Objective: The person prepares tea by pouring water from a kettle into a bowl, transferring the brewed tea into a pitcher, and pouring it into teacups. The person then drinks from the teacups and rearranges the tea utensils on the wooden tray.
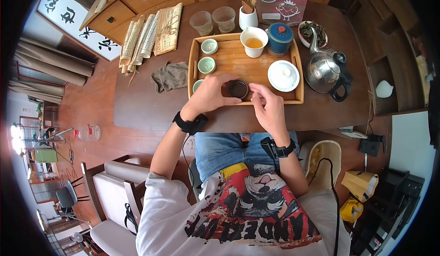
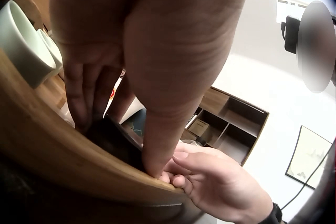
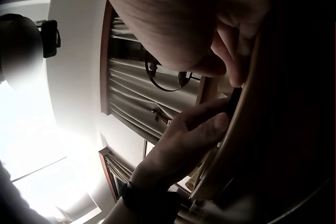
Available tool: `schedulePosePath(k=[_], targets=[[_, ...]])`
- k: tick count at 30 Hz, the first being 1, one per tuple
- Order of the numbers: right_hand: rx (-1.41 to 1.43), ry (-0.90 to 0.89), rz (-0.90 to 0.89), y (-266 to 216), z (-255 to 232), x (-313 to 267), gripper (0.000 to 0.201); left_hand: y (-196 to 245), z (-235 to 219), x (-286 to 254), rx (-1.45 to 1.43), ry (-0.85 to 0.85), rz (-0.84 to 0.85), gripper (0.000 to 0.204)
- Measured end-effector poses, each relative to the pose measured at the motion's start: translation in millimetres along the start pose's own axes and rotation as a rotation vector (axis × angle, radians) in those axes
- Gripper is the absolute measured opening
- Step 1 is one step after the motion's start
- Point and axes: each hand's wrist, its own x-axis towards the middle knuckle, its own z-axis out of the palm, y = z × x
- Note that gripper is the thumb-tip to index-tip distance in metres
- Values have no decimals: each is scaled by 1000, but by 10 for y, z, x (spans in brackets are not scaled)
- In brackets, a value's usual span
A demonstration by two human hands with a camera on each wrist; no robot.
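A small dark round cup (image 1: 238, 89) stands near the front edge of the wooden tray (image 1: 238, 49). My left hand (image 1: 213, 93) grips it from the left, thumb along the near side and fingers on the far side; the left wrist view shows the cup's dark wall (image 2: 118, 142) between them. From the right, my right hand (image 1: 269, 105) comes with loosely bent fingertips close at the cup's rim. Pale green teacups (image 1: 206, 65) line the tray's left side, one partly hidden by the left hand. A white lidded bowl (image 1: 283, 76) sits right of the hands.
A white pitcher of amber tea (image 1: 254, 42) and a blue lidded jar (image 1: 280, 38) stand at the tray's back. A steel kettle (image 1: 325, 70) is on the right, before a bowl of leaves (image 1: 319, 33). A grey cloth (image 1: 169, 76) and bamboo scrolls (image 1: 146, 36) lie left.
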Motion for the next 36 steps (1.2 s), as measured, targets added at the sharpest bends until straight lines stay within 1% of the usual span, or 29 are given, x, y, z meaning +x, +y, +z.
schedulePosePath(k=[2, 9, 15, 17, 21, 24, 26, 27, 29, 30, 32, 33, 35, 36], targets=[[-16, -2, -3, 34, 16, 0, 29, -14, 33, 14, 71, 63, 107, 67], [-38, 10, -24, 42, 29, 0, 30, 24, 76, 62, 132, 111, 166, 65], [-50, 11, -21, 46, 30, -1, 29, 9, 90, 84, 142, 91, 154, 64], [-50, 8, -16, 45, 25, -2, 29, 67, 76, 82, 213, 72, 92, 66], [-45, 16, -27, 76, 33, -4, 30, 102, 53, 99, 240, 57, 62, 65], [-33, 38, -68, 108, 46, -4, 31, 91, 35, 117, 216, 76, 54, 65], [-40, 40, -78, 103, 52, -7, 31, 118, 3, 138, 110, 145, 82, 62], [-48, 40, -88, 101, 53, -8, 31, 131, -18, 152, 113, 144, 83, 62], [-43, 41, -92, 103, 58, -10, 31, 168, -76, 192, 45, 216, 45, 64], [-40, 40, -95, 104, 59, -10, 30, 237, -137, 221, 47, 215, 45, 64], [-34, 34, -91, 96, 56, -9, 30, 393, -281, 307, 127, 207, -52, 65], [-29, 28, -86, 91, 53, -10, 30, 388, -320, 369, 130, 205, -52, 65], [-17, 32, -88, 81, 50, -12, 30, 379, -398, 522, 167, 242, 19, 64], [-8, 34, -91, 77, 51, -12, 30, 473, -454, 591, 146, 241, 31, 63]])
